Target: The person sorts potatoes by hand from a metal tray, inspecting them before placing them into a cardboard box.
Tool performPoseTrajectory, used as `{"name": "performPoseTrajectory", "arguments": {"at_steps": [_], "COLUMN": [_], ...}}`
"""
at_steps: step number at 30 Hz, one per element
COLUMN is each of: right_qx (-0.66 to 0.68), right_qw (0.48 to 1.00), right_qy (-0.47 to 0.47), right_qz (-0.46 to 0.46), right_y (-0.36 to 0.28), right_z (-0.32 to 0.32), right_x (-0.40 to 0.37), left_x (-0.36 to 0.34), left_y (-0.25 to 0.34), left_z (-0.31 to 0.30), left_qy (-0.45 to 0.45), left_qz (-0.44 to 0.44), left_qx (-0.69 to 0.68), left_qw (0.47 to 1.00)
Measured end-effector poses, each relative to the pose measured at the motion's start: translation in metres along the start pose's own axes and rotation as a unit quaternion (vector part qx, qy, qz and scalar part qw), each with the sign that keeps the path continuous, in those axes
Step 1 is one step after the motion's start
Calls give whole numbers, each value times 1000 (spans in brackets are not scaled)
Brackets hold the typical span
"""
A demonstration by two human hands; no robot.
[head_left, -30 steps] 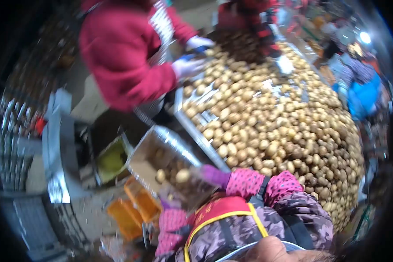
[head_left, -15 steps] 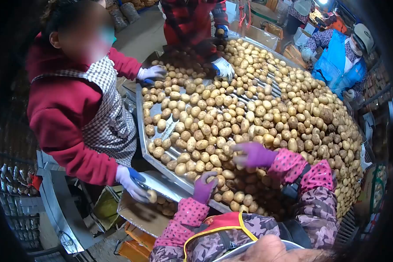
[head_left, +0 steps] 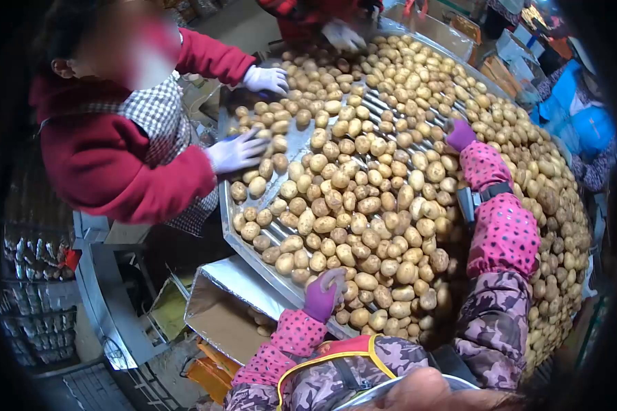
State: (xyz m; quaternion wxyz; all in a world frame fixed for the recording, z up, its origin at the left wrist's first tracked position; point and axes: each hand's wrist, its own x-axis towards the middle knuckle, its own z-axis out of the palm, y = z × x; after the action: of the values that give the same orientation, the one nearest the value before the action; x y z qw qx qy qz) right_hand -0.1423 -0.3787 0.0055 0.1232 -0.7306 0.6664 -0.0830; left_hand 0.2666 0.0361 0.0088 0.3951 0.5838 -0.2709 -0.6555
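Note:
Many potatoes [head_left: 384,198] cover a metal sorting table [head_left: 250,255] with rollers [head_left: 373,106]. My left hand [head_left: 324,294], in a purple glove, rests at the potatoes by the table's near edge, fingers curled; whether it holds one is unclear. My right hand [head_left: 461,135], also purple-gloved, is stretched far forward over the rollers at the edge of the large pile, its fingers bent and partly hidden. A co-worker's two white-gloved hands [head_left: 238,152] lie on potatoes at the left side of the table.
An open cardboard box [head_left: 230,316] with some potatoes stands below the table's left edge, beside an orange crate [head_left: 209,377]. A person in a red jacket [head_left: 116,164] is at the left, another at the far end, and one in a blue apron [head_left: 589,123] at the right.
My right hand has reached forward and right across the potatoes, while my left hand stays near the edge. The left co-worker's lower hand has moved from the box onto the table.

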Motion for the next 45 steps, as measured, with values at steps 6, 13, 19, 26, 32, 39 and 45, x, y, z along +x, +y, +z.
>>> {"name": "performPoseTrajectory", "arguments": {"at_steps": [6, 13, 19, 26, 32, 39, 45], "right_qx": [-185, -387, -255, 2, 213, 361, 353], "right_qw": [977, 885, 960, 987, 960, 918, 867], "right_qy": [-87, -246, -86, 97, -14, -13, -110], "right_qz": [-53, -81, -80, -127, -181, -165, -333], "right_y": [-89, -145, -94, -19, -98, -287, -310], "right_z": [-38, 1, 11, 42, 22, 36, 36], "right_x": [-83, -98, -101, -75, -178, -337, -383], "left_x": [2, 9, 11, -128, -173, -152, -102], "left_y": [-2, -11, -7, -23, -170, -41, 2], "left_z": [-2, -7, -19, -80, -319, -159, -36], "left_qy": [-6, 3, -28, 97, 477, 53, -90], "left_qz": [15, 1, -47, 0, 163, 36, 87], "left_qx": [24, 11, -137, -225, -269, -447, -313], "left_qw": [1000, 1000, 989, 970, 820, 892, 941]}}
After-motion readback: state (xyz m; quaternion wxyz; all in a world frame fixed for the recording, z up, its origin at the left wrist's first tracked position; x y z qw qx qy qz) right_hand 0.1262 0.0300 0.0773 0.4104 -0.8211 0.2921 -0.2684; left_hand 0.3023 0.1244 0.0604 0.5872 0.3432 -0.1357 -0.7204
